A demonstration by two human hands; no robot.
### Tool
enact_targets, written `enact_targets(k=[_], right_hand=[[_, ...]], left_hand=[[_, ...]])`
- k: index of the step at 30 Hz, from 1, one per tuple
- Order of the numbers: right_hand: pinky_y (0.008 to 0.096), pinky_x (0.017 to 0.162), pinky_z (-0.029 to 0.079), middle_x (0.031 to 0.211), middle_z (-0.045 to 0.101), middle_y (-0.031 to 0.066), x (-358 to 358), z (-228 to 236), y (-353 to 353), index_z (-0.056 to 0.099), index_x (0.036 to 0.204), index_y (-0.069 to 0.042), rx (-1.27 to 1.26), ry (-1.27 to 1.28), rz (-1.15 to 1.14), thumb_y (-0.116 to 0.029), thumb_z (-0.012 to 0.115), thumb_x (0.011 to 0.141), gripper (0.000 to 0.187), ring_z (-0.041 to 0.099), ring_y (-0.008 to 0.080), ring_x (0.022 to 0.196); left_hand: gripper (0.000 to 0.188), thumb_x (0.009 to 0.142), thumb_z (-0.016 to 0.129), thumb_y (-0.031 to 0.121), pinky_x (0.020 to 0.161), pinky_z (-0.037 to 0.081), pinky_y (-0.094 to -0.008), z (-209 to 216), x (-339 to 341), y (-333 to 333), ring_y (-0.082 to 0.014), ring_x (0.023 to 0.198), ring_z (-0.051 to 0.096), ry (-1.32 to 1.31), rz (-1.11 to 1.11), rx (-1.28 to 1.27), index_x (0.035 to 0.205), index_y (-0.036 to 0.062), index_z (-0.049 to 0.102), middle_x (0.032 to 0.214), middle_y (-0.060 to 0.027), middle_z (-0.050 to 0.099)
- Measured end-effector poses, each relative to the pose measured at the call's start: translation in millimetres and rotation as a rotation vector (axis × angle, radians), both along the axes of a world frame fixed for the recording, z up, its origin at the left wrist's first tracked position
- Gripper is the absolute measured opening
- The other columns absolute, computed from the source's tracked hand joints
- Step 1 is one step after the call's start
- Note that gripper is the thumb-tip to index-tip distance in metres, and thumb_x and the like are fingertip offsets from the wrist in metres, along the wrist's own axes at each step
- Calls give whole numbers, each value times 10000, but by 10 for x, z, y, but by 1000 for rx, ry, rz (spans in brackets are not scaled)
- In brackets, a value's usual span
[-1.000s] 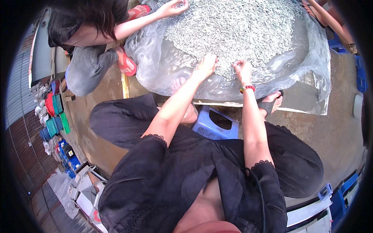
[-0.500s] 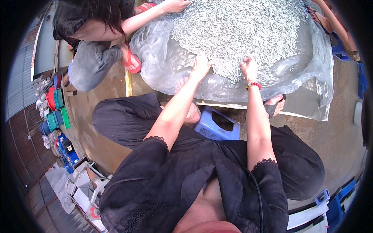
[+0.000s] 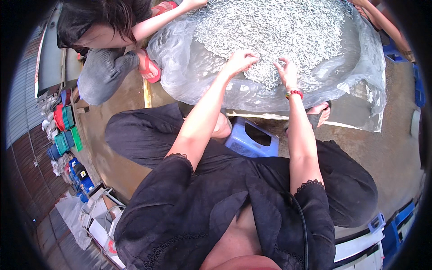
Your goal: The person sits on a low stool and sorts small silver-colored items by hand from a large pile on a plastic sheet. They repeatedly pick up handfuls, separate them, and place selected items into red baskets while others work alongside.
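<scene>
While both hands work the near edge of the pale pile at upper centre, left hand curled, right hand loosely spread, contents indiscernible; keep strokes shallow, sparing the plastic sheet.

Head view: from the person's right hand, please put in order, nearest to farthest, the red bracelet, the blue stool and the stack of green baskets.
Measured from the right hand:
1. Red bracelet, on that hand's own wrist.
2. Blue stool, below the hand, between the knees.
3. Stack of green baskets, far left, beside the corrugated wall.
</scene>
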State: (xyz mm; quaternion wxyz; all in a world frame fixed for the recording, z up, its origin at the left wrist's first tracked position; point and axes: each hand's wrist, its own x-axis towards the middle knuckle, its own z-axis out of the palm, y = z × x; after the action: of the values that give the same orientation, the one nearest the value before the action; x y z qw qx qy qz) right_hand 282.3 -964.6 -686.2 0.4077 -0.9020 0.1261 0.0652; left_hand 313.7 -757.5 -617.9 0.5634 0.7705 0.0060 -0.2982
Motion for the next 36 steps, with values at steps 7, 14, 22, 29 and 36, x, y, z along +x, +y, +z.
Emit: enact_targets(k=[7, 14, 22, 29, 36], right_hand=[[275, 483, 426, 596, 572, 46, 129, -49, 102, 605, 756, -53, 352, 35, -140, -193, 672, 729, 158, 550, 146, 536], [218, 485, 440, 745, 595, 66, 60, 236, -260, 576, 847, -17, 1131, 199, -250, -43, 615, 757, 101, 560, 135, 570], [226, 534, 485, 789, 608, 97, -112, 209, -387, 583, 951, 28, 977, 344, -106, -7, 505, 798, 175, 581, 139, 655], [250, 447, 477, 544, 576, 81, -158, 13, -91, 603, 710, 13, 91, 256, 126, -175, 666, 709, 199, 564, 147, 436], [254, 399, 429, 551, 574, 73, -132, 27, 122, 627, 720, 7, 161, 314, 105, -83, 652, 710, 94, 542, 139, 414]], left_hand=[[143, 785, 588, 112, 610, 463, -226, 141, 80, 72, -138, 710, 584, 62, -54, -211, 865, -4, 613, 771, -85, 614], [103, 822, 514, 67, 580, 476, -252, 161, 73, 99, -168, 731, 583, 264, 145, -557, 867, -13, 562, 859, -120, 593], [161, 742, 626, 182, 696, 462, -366, -639, -157, -48, -289, 734, 578, -610, -310, 481, 809, 36, 608, 733, -140, 590], [244, 706, 664, 228, 709, 471, -375, -108, 70, -28, -287, 754, 603, -251, -87, 344, 808, 11, 623, 736, -152, 617], [194, 744, 635, 216, 758, 446, -397, -490, -233, -34, -307, 839, 554, -627, -307, 545, 825, 44, 595, 822, -138, 556]])
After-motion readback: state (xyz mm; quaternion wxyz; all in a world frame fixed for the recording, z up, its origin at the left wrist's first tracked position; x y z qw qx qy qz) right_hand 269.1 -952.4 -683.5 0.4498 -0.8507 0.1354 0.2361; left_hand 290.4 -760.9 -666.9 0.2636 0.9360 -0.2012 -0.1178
